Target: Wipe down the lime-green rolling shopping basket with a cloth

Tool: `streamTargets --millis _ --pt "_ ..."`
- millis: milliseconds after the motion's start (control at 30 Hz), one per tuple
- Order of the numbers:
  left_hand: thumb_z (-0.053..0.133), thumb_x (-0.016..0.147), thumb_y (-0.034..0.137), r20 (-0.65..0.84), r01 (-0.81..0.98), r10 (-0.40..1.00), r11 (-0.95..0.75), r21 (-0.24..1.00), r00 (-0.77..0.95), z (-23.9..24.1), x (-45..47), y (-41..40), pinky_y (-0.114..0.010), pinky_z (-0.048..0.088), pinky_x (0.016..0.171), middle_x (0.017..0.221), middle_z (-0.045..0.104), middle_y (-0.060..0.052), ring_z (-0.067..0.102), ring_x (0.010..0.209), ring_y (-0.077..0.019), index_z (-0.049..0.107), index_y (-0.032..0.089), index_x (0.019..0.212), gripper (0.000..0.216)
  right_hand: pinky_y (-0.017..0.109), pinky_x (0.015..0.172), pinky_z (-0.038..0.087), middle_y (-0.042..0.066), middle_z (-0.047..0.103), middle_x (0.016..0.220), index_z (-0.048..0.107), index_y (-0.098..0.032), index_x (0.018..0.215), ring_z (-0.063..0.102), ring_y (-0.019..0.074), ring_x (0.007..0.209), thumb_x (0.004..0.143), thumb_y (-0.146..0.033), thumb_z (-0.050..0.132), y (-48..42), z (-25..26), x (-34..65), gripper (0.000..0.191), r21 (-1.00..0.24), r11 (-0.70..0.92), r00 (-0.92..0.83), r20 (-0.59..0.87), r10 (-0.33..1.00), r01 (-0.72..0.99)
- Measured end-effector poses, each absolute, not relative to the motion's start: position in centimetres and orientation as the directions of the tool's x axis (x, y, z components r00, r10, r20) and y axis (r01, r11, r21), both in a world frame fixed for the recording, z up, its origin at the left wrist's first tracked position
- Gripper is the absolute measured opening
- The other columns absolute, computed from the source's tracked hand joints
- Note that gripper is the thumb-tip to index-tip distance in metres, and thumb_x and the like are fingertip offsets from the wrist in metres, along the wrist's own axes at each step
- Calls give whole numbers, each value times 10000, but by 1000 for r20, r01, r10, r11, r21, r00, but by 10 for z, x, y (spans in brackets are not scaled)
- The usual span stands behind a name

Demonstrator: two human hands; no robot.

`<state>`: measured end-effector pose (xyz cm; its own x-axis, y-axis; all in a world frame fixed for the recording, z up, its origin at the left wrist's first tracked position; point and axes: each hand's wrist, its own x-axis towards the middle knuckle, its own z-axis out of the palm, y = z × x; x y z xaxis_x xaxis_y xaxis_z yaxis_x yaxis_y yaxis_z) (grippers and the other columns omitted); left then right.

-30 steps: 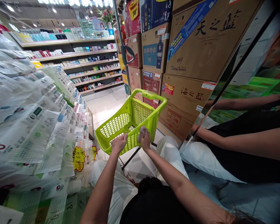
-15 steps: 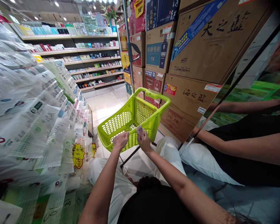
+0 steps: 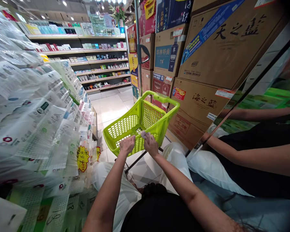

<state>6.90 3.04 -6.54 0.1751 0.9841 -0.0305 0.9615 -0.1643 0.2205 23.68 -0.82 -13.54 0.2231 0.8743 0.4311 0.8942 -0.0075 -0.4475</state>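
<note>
Along the right of the aisle I see stacked cardboard cartons with printed labels, and beside them a mirrored panel showing arms and a dark top in reflection. Opposite, on my left, hang rows of clear plastic packets on a rack, with a yellow price tag low among them. Far down the tiled floor run shelves of small goods.

Between these stands the lime-green shopping basket, raised on a dark frame, its handle turned up at the far end. Its near rim lies directly under both hands.

My left hand is curled over that near rim, fingers closed on the plastic. My right hand sits just beside it, the two nearly touching, and pinches a small pale cloth pressed against the basket's rim.
</note>
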Motion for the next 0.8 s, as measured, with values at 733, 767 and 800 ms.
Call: streamTargets --millis 733,767,800 --pt "212 1049 540 -4 953 972 -231 195 237 -67 70 28 -342 456 792 1103 771 -51 702 952 -251 684 275 971 547 272 646 356 113 558 1210 603 -250 1417 533 144 799 1087 -318 351 8 -28 334 420 -253 -364 435 355 828 897" --pt "214 1050 537 -3 953 971 -233 193 238 -67 70 27 -342 458 798 1115 771 -49 701 965 -250 686 277 981 543 256 645 370 109 575 1205 571 -265 1450 558 151 832 1083 -301 358 2 -36 317 426 -202 -262 317 330 889 944" --pt "214 1052 535 -4 953 971 -233 192 238 -66 69 26 -342 459 805 1127 770 -47 700 981 -249 688 280 994 541 246 663 387 106 586 1215 554 -287 1463 579 153 860 1073 -298 396 -3 -43 304 421 -166 -186 230 301 926 968"
